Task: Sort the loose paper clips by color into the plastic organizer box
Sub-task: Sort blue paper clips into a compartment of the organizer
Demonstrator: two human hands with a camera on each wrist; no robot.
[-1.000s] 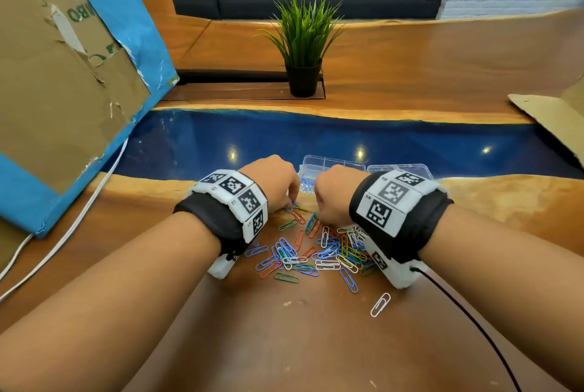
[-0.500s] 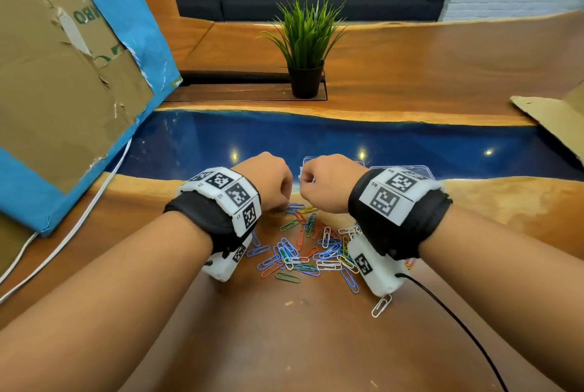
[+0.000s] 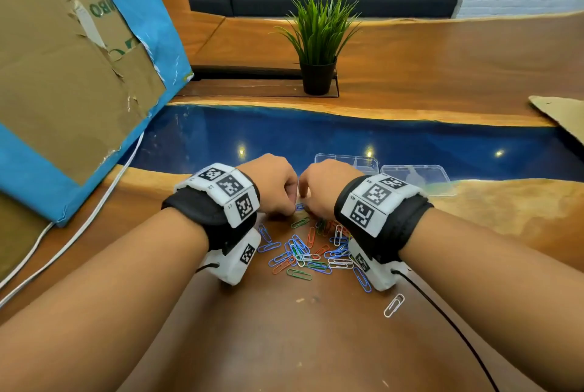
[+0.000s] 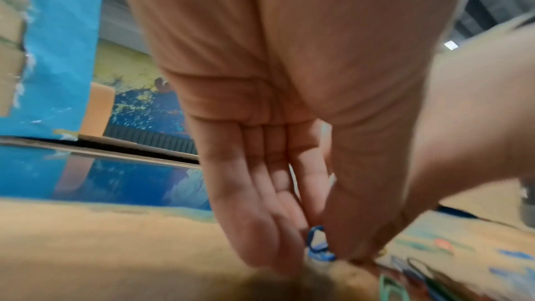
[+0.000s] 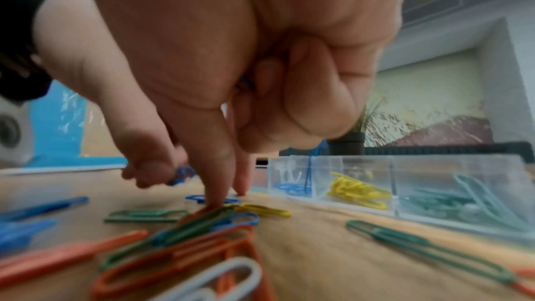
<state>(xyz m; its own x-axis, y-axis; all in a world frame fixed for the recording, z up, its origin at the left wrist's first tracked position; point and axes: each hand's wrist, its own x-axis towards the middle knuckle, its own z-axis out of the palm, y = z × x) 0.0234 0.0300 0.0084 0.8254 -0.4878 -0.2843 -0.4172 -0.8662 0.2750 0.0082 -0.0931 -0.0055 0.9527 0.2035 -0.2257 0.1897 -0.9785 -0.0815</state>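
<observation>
We've got our left hand (image 3: pixel 274 184) pinching a blue clip (image 4: pixel 317 244) and our right hand (image 3: pixel 325 187) clutching more blue clips (image 5: pixel 244 83) over the pile (image 3: pixel 311 252).

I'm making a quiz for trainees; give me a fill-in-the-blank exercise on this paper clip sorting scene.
1. The left hand pinches a ____ paper clip.
2. In the clear plastic organizer box, the middle visible compartment holds ____ paper clips.
3. A lone white paper clip lies nearer the ____ hand.
4. Behind the box stands a potted green ____.

Missing words: blue; yellow; right; plant
</observation>
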